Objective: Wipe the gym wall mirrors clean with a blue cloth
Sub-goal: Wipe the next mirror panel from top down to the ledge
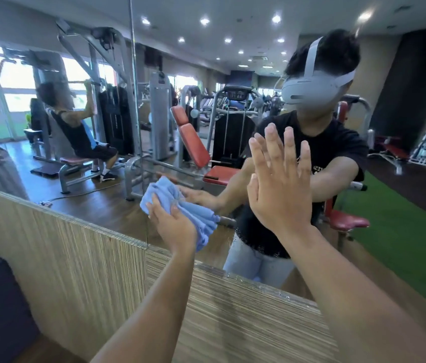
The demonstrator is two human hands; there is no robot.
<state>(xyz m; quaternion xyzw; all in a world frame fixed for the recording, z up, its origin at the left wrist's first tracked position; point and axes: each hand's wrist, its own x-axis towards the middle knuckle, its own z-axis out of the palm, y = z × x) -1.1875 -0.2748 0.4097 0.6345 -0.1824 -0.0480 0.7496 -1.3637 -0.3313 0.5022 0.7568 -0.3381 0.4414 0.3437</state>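
Nearest the camera, a left forearm (154, 297) and a right forearm (350, 284) are being stretched forward over a striped wood-grain panel (75, 252) that is running beneath the glass. The blue cloth (202, 221) is being gripped in a bunch by the left hand (172, 226), whose fingers are being curled over its folds. It is being pressed to the wall mirror (232, 82) low down, just above the panel's top edge and just right of a vertical seam (134, 100) between two panes. The right hand (282, 195) is being held fully open, fingers straight and slightly spread, with nothing gripped. Its palm is being laid against the glass to the right of the cloth and higher up, apart from the left hand.

In the glass, the person's reflection (324, 148) is being shown in a black T-shirt and a grey headset (311, 87). Behind it a red-padded bench (193, 142) is being reflected, with grey weight machines around it. Farther left, a seated person (75, 132) is being reflected at a pulldown machine, a strip of green turf (403, 231) is being reflected at the right, and ceiling lights (204, 21) are being reflected above.
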